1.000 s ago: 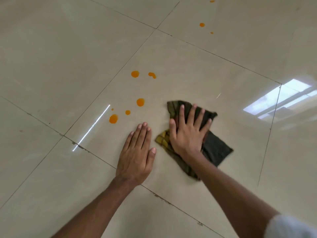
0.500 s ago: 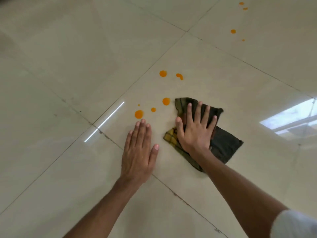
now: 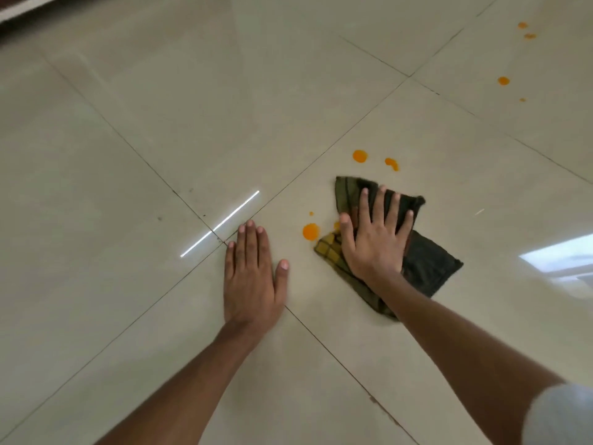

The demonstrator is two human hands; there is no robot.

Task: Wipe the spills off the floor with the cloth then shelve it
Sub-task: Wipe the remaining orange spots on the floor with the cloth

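Note:
A dark green and yellow checked cloth (image 3: 426, 268) lies crumpled on the beige tiled floor. My right hand (image 3: 373, 239) presses flat on top of it, fingers spread. Orange spill drops dot the floor: a large drop (image 3: 310, 231) just left of the cloth, a tiny one (image 3: 311, 213) above it, one partly under the cloth's edge (image 3: 336, 224), and two drops (image 3: 359, 156) beyond the cloth. My left hand (image 3: 252, 271) rests palm-down on the bare tile to the left, holding nothing.
More orange drops (image 3: 503, 80) lie on a farther tile at the upper right. Dark grout lines (image 3: 321, 165) cross the glossy floor. A bright window reflection (image 3: 558, 255) shows at the right. A dark edge of furniture (image 3: 19, 14) sits at the top left.
My right hand has slid the cloth left over one mid-sized drop and onto another. The view has shifted, so the spills and hands sit farther right in the frame.

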